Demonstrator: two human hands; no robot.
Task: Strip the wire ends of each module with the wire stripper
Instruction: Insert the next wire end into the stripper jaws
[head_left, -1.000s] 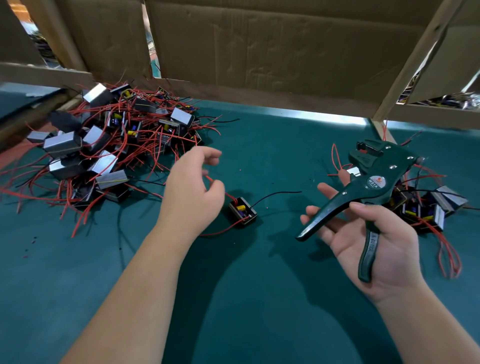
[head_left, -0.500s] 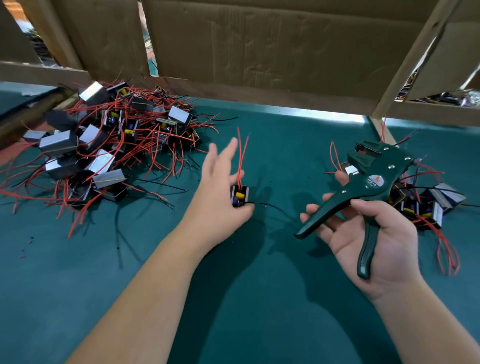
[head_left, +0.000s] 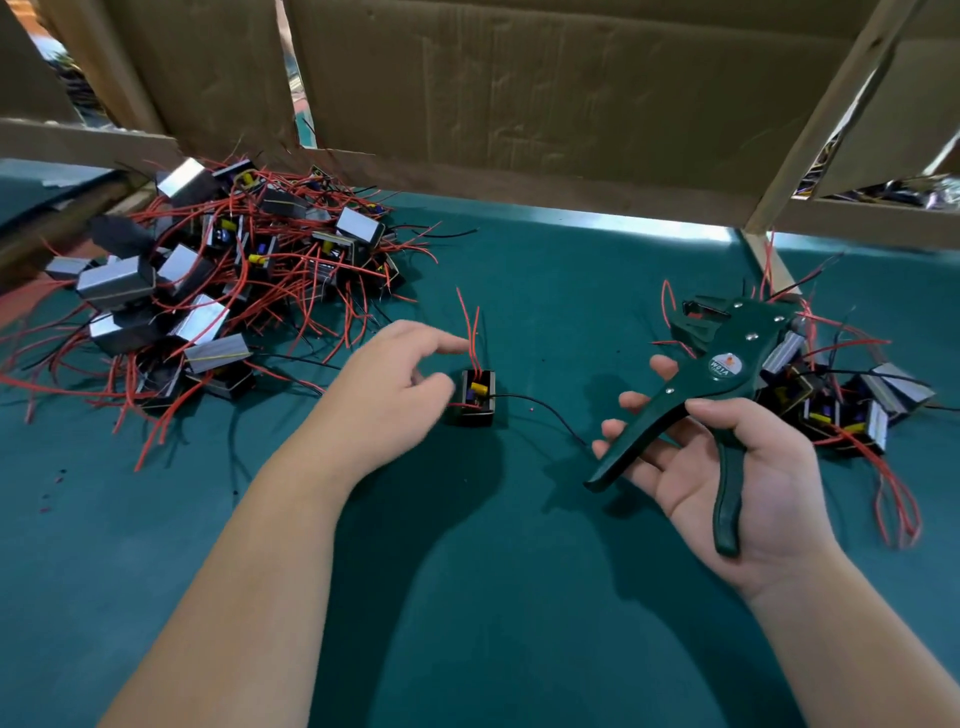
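A small black module (head_left: 477, 400) with a yellow part sits on the green table (head_left: 519, 597). Its two red wires (head_left: 470, 332) stick up and its black wire (head_left: 545, 410) trails to the right. My left hand (head_left: 389, 389) is just left of it, thumb at the module's side and index finger stretched toward the red wires; no grip shows. My right hand (head_left: 753, 483) lies palm up and holds the dark green wire stripper (head_left: 737, 358), thumb over one handle, handles spread, jaws pointing away.
A large heap of modules with tangled red wires (head_left: 208, 291) lies at the left back. A smaller group of modules (head_left: 841, 410) lies behind the stripper at the right. Cardboard walls (head_left: 519, 93) and a wooden post (head_left: 769, 260) close off the back.
The module came to the table's middle and was turned so its red wires stand up. My left hand has let go and shifted left of it, fingers curling. The right hand barely moved.
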